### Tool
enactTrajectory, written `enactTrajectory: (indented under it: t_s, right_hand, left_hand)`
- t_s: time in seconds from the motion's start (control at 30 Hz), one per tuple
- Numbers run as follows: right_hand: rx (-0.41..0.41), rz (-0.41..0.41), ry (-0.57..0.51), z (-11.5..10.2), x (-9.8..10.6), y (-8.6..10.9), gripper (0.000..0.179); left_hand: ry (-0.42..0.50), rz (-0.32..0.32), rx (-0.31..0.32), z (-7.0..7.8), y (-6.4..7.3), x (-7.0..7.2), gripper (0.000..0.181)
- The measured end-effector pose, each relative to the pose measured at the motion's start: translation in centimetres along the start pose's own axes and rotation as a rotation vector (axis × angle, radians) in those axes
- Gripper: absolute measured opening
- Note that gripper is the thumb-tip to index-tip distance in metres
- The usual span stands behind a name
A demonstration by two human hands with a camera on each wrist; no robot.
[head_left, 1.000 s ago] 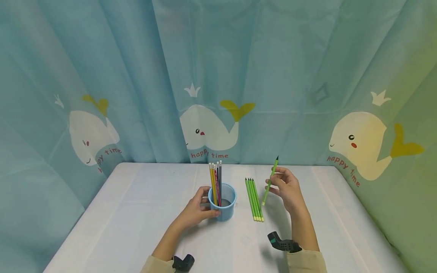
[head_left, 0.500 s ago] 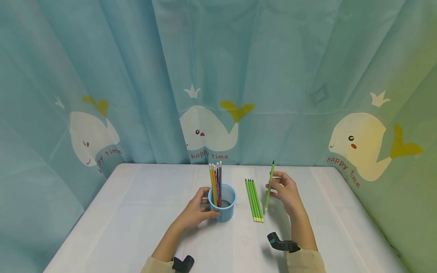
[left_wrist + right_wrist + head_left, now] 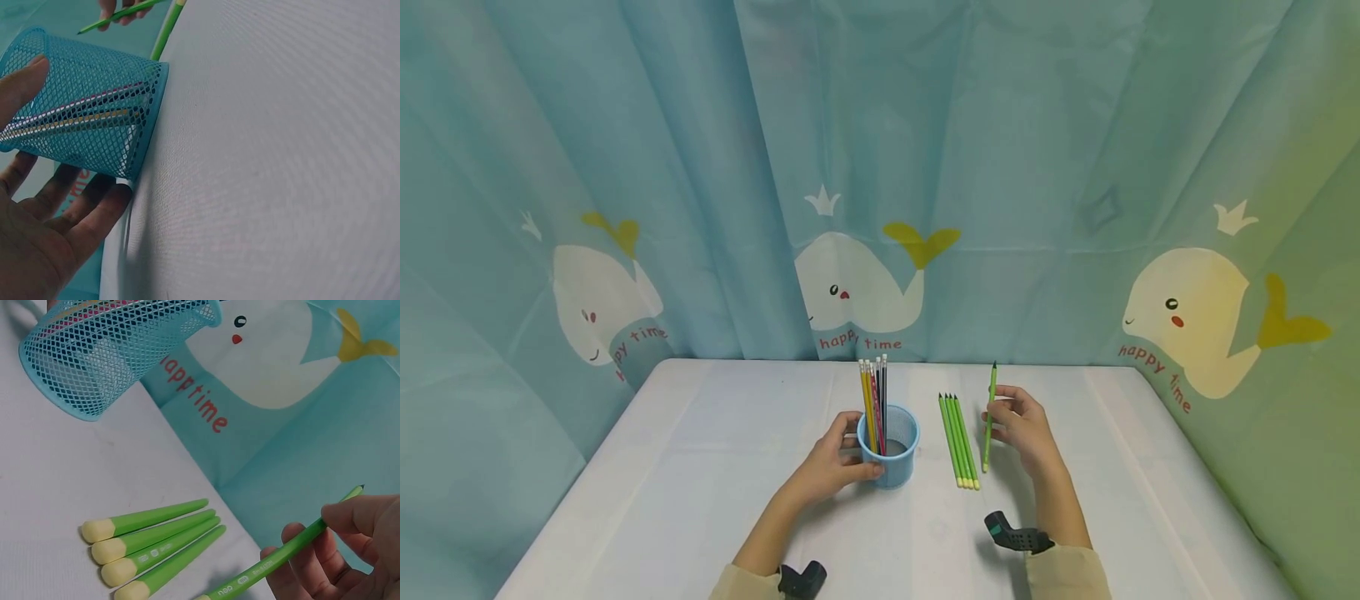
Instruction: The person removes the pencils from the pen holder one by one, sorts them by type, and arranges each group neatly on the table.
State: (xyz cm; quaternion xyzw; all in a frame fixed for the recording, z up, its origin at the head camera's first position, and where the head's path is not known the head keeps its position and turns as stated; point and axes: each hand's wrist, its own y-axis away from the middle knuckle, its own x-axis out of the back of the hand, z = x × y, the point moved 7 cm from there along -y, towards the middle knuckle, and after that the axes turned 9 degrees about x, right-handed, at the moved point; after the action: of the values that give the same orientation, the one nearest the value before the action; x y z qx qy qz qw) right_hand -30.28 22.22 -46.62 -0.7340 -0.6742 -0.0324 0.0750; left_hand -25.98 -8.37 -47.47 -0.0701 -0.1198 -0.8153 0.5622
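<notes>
My left hand (image 3: 829, 467) grips the side of a light blue mesh pencil cup (image 3: 895, 473), thumb in front and fingers behind. Several pencils (image 3: 871, 404), yellow, red and dark, lean inside it against the left wall, white ends up. Right of the cup, my right hand (image 3: 1026, 423) pinches a green pencil (image 3: 275, 561) between thumb and fingers. Its dark point is up and its pale yellow end down, above the table. Between the cup and this hand lies a row of several green pencils (image 3: 958, 442), side by side, points away from me.
The white table (image 3: 700, 467) reaches back to a blue-green curtain (image 3: 1030, 167) printed with whales. Dark wrist devices (image 3: 1018, 533) sit at both sleeves.
My right hand has moved slightly down and left, and the pencil in it has swung from slanted to nearly upright. The left hand, cup and row of pencils stay put.
</notes>
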Motion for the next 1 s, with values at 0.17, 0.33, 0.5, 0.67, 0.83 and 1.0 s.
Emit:
enactTrajectory:
  t_s: [0.17,0.33,0.5,0.67,0.83,1.0]
  right_hand:
    - [-0.016,0.004,0.001,0.5,-0.1,0.0,0.040]
    - [-0.022,0.015,0.025,0.7,-0.2,0.0,0.039]
    - [-0.047,0.024,0.070,1.3,-0.3,-0.1,0.039]
    - [-0.068,0.042,0.123,2.1,-0.4,-0.3,0.039]
    - [-0.062,0.060,0.168,2.7,-0.5,-0.5,0.038]
    - [-0.045,0.071,0.235,2.9,-0.7,-0.6,0.037]
  left_hand:
    - [0.003,-0.006,0.002,0.0,0.0,0.0,0.076]
    - [0.007,-0.002,-0.002,0.0,-0.1,0.1,0.076]
    - [0.003,-0.006,-0.007,0.0,-0.1,0.0,0.077]
    - [0.002,-0.006,-0.019,0.1,0.0,0.0,0.076]
    - [-0.005,0.000,-0.009,0.1,0.1,0.1,0.076]
    - [-0.006,-0.002,-0.008,0.1,0.1,0.0,0.076]
